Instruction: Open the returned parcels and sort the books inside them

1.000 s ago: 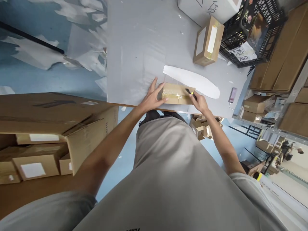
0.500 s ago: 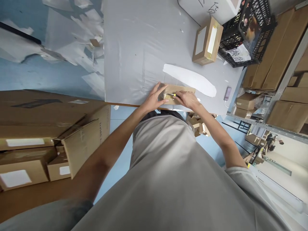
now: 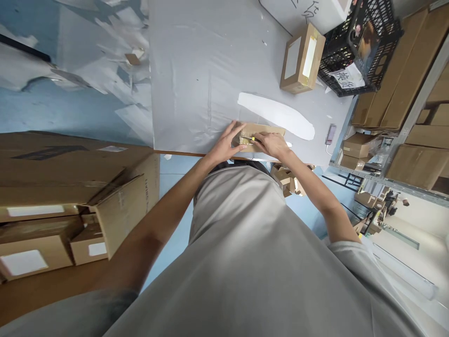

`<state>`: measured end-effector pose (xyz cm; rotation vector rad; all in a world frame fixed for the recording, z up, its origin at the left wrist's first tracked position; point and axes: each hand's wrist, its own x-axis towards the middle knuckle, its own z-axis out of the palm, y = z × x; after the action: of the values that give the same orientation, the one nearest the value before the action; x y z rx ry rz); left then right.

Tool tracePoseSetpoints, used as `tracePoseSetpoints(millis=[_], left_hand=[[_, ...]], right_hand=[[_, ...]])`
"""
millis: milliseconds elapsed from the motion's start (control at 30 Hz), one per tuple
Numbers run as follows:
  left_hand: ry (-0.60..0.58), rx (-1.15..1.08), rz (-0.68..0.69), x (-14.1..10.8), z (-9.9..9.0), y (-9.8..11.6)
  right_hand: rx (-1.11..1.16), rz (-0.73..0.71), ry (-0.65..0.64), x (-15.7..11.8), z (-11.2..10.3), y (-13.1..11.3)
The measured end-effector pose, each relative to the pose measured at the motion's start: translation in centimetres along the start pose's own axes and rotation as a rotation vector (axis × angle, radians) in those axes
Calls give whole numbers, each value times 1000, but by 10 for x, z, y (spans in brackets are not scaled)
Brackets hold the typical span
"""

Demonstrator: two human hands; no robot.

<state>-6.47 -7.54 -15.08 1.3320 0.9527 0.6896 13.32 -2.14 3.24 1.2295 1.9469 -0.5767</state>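
A small brown cardboard box (image 3: 261, 128) lies at the near edge of the grey-covered table, with shiny clear tape on its left part. My left hand (image 3: 223, 145) braces the box's left end, thumb on the near side and fingers on the far side. Closed around a box cutter (image 3: 253, 138) with a yellow part, my right hand (image 3: 273, 144) rests over the box. The blade points left onto the taped top; its tip is too small to make out. Most of the cutter's handle is hidden in my fingers.
A white paper strip (image 3: 277, 114) lies just beyond the box. Farther right stand a taped carton (image 3: 293, 61), a white container (image 3: 312, 14) and a black crate (image 3: 351, 51). Large cartons (image 3: 42, 168) fill the left side, and shelving with boxes (image 3: 417, 168) the right.
The cutter and my right fingertips have shifted very slightly left along the box top. My left hand keeps its place on the box's end. The view has moved a little.
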Motion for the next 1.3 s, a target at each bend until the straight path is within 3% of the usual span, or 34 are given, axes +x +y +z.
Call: tracePoseSetpoints(millis=[400,667,867,1133,1300], left_hand=[[12,4,2,3,0,-6],[31,16,11,4,-2,-3],[35,56,20,2,-3,3],[76,40,-63,-5,-2,12],[178,109,-130,1,12,19]], right_hand=[[-58,81,-43,0,-18,-27],[-84,26,-31,5,-28,-32],[-72,2,22,5,-10,-7],[-53,95,-16,-19,23,64],[-26,11,6,-14,35,82]])
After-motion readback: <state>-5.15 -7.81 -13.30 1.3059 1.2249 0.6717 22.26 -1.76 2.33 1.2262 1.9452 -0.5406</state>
